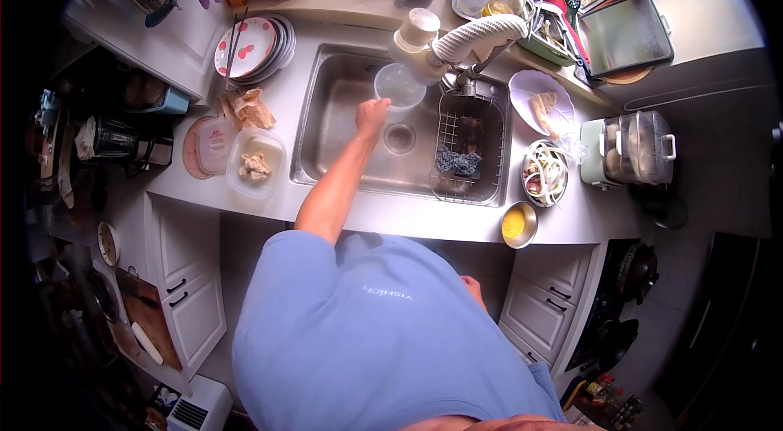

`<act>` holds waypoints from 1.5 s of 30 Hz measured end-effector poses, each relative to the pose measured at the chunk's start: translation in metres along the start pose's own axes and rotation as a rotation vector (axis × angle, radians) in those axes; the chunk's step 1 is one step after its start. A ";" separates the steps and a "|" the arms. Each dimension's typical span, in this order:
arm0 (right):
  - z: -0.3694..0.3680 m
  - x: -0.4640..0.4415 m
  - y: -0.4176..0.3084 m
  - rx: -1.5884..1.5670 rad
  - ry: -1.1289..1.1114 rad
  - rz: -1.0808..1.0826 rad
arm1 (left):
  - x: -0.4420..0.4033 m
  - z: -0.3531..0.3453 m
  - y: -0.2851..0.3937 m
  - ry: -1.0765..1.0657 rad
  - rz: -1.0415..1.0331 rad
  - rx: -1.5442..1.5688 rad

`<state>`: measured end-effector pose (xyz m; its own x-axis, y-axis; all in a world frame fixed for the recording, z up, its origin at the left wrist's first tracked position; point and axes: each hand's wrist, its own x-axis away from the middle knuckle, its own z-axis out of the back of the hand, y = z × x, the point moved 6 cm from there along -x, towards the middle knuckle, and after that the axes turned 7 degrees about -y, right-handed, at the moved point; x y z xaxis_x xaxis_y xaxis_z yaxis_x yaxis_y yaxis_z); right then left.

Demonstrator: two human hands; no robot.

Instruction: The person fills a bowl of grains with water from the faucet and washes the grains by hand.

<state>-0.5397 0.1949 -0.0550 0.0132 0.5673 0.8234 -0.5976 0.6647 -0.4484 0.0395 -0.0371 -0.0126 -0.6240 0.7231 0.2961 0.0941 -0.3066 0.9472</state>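
My left hand (373,115) reaches over the steel sink (334,117) and grips the near rim of a round clear plastic bowl (400,87). The bowl is just below the tap's white filter head (417,31); whether water runs into it I cannot tell. My right hand (473,291) hangs low beside my body, below the counter edge. Only a small part of it shows, and its fingers are mostly hidden. A wire rack (448,123) sits in the sink's right side with a dark, mesh-like scrubber (458,162) on it.
Left of the sink are stacked plates (259,52) with chopsticks and an open plastic container (256,163) with pale food pieces. On the right are a lilac bowl (522,88), a bowl of sliced vegetables (545,173), a metal bowl with yellow contents (519,225) and a steamer (628,150).
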 end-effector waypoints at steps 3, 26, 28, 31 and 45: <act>-0.001 0.007 -0.009 0.007 0.002 -0.026 | -0.002 -0.001 -0.002 0.002 -0.008 -0.002; 0.001 -0.007 0.001 0.029 -0.016 0.036 | 0.000 0.000 0.003 0.001 0.002 0.044; 0.002 0.000 -0.008 0.033 -0.049 0.001 | -0.003 -0.002 -0.002 0.001 -0.009 0.040; 0.002 0.007 -0.030 0.018 -0.130 -0.013 | -0.004 -0.003 -0.002 -0.003 -0.004 0.064; -0.001 0.024 -0.258 0.146 -0.421 0.425 | -0.001 -0.002 0.002 0.026 -0.011 0.034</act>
<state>-0.3847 0.0374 0.0798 -0.5502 0.5074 0.6632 -0.5850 0.3325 -0.7397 0.0388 -0.0393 -0.0112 -0.6449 0.7101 0.2826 0.1131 -0.2769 0.9542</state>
